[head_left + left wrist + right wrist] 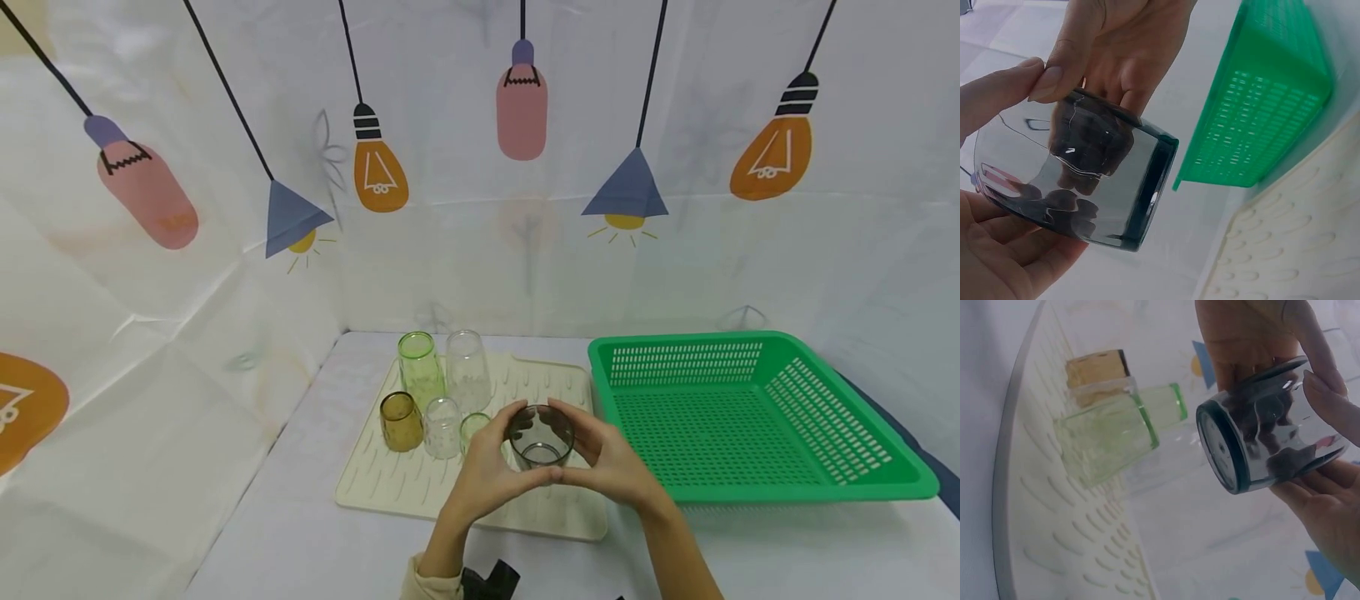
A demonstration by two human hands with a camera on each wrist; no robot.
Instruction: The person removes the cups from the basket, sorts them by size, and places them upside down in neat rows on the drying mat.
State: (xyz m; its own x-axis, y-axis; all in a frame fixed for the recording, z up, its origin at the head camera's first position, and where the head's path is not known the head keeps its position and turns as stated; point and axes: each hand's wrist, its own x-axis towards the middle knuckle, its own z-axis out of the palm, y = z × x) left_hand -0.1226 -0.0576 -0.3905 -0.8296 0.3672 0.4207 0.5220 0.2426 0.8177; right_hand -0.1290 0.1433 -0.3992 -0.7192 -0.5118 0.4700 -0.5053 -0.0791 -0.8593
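Note:
A smoky grey drinking glass (542, 435) is held up between both hands over the front right of a cream drying mat (420, 492). My left hand (486, 471) grips its left side, and my right hand (611, 462) curls round the right. Both thumbs meet at the near side. From the right wrist view, the glass (1254, 434) shows its thick dark base. Behind my left hand, a small green-rimmed glass (474, 423) is partly hidden.
On the mat's left half stand an amber glass (402, 423), a small clear glass (442, 429), a tall green glass (422, 371) and a tall clear glass (468, 371). A green plastic basket (765, 492) sits to the right. Behind the table hangs a lamp-printed sheet (465, 250).

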